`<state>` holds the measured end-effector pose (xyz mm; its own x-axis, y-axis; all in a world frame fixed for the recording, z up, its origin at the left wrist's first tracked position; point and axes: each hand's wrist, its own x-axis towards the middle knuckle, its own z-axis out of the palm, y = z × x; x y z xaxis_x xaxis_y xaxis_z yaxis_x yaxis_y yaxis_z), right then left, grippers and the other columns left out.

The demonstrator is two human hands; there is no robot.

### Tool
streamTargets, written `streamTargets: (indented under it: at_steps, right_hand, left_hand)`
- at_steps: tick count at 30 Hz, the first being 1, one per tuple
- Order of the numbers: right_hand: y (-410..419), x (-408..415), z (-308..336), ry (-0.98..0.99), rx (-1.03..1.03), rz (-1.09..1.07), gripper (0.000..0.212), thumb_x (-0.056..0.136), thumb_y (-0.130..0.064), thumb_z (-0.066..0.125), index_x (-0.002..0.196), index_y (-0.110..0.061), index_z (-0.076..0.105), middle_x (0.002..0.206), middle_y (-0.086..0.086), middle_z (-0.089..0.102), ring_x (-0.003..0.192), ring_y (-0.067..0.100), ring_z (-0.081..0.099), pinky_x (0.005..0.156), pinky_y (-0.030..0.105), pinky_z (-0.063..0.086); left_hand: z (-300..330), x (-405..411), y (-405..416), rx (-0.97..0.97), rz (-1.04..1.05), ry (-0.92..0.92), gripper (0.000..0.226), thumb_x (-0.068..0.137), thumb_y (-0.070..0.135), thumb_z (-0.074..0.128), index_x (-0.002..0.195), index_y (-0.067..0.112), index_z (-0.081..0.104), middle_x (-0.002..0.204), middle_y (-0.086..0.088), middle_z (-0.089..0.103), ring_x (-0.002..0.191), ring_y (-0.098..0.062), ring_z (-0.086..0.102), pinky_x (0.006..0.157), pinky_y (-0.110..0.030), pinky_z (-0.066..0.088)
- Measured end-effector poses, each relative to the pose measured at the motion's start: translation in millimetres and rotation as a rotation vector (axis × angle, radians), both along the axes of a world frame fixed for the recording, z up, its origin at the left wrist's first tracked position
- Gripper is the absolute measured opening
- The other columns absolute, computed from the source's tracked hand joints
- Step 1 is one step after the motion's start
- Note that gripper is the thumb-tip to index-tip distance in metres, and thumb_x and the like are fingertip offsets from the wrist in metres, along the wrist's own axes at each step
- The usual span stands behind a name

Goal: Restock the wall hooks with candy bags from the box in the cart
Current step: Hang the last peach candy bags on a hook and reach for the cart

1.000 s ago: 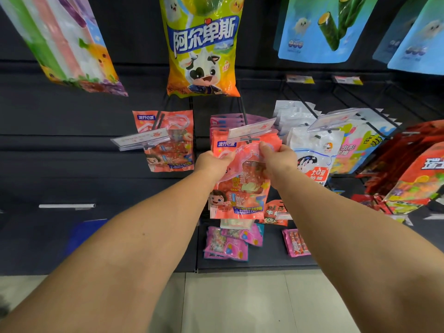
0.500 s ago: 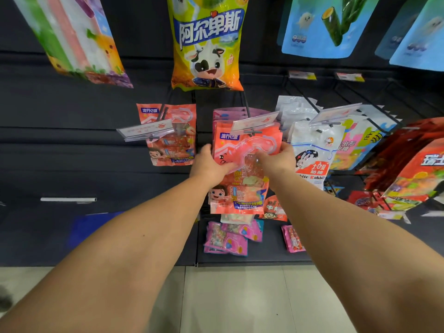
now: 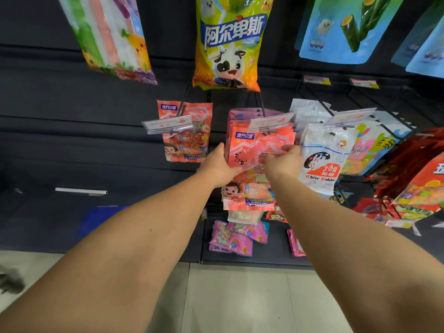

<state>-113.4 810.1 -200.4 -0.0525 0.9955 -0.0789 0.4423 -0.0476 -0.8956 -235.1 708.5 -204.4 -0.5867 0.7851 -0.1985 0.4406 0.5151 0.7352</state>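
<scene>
1. At the middle hook of the dark wall panel, the left hand (image 3: 217, 168) is clamped on the left edge of the pink candy bag (image 3: 254, 162), thumb across the front, which keeps the bag flat and facing out.
2. The right hand (image 3: 284, 162) pinches the same bag at its right edge, fingers closed on the film; two grips at opposite edges let the person steer the bag's top squarely toward the hook.
3. The bag's top edge sits just under the clear price tag (image 3: 270, 121) at the hook's tip, touching the stack of like bags behind it. Whether the hook wire has passed through the hang hole cannot be told, since the tag covers that spot.
4. The judgement is that the bag is being threaded or pushed back, so this hanging is nearly done.
5. To the left, a neighbouring hook carries a matching pink bag (image 3: 186, 135) behind its own tag; to the right hangs a white candy bag (image 3: 324, 159), just beside the right hand.
6. Above hangs a yellow bag with a cow (image 3: 228, 44); below, small pink packets (image 3: 230, 239) hang near the panel's bottom edge.
7. The box and cart are out of view.
</scene>
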Motion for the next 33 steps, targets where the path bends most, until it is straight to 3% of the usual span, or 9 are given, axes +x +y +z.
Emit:
streamTargets:
  at_steps: [2,7,16,24,28,33]
  right_hand:
    - [-11.8,-7.8,-0.9,-0.016,-0.004,0.092,0.038,0.082,-0.022,0.069,0.116,-0.025,0.053,0.118,0.008,0.06,0.098,0.031,0.065,0.087,0.048,0.056]
    - [-46.7,-36.9,0.1,-0.142,0.016,0.335,0.055,0.089,-0.019,0.065,0.141,-0.028,0.046,0.132,0.008,0.057,0.11,0.03,0.063,0.094,0.047,0.054]
    - [-176.0,-136.5,15.9,-0.318,0.076,0.644,0.062,0.092,-0.026,0.064,0.149,-0.031,0.039,0.137,0.005,0.056,0.118,0.031,0.058,0.095,0.045,0.052]
    - [-380.1,-265.1,23.9,-0.337,0.189,0.997,0.065,0.092,-0.026,0.065,0.151,-0.029,0.036,0.141,0.004,0.052,0.126,0.027,0.052,0.102,0.041,0.048]
    - [-497.9,-322.1,29.5,-0.307,0.287,1.2,0.065,0.09,-0.027,0.066,0.149,-0.03,0.04,0.136,0.005,0.056,0.124,0.028,0.054,0.103,0.044,0.046]
    - [-621.2,-380.1,40.0,-0.312,0.437,1.41,0.062,0.095,-0.029,0.061,0.151,-0.03,0.035,0.149,0.003,0.044,0.134,0.029,0.044,0.106,0.048,0.042]
  left_hand:
    - [1.8,-6.1,-10.0,-0.094,-0.014,0.138,0.097,0.088,0.051,0.07,0.161,0.023,0.012,0.165,-0.005,0.028,0.148,-0.03,0.032,0.116,-0.052,0.035]
    - [8.4,-27.3,-52.4,-0.208,-0.032,0.385,0.086,0.093,0.058,0.058,0.161,0.028,0.014,0.168,-0.001,0.019,0.154,-0.028,0.018,0.123,-0.051,0.022]
    - [16.9,-108.5,-199.4,-0.353,0.152,0.394,0.083,0.096,0.058,0.052,0.161,0.026,0.01,0.169,-0.002,0.015,0.155,-0.029,0.011,0.124,-0.051,0.013]
    - [28.3,-204.0,-431.9,-0.44,0.521,0.49,0.077,0.093,0.059,0.055,0.157,0.026,0.027,0.163,-0.005,0.028,0.152,-0.03,0.019,0.123,-0.053,0.015]
    - [37.8,-236.9,-561.1,-0.489,0.771,0.469,0.074,0.092,0.061,0.055,0.153,0.026,0.032,0.162,-0.007,0.03,0.149,-0.032,0.025,0.121,-0.053,0.017]
    - [46.3,-258.1,-694.8,-0.508,1.055,0.382,0.07,0.093,0.06,0.055,0.148,0.021,0.036,0.153,-0.012,0.04,0.143,-0.036,0.034,0.117,-0.053,0.028]
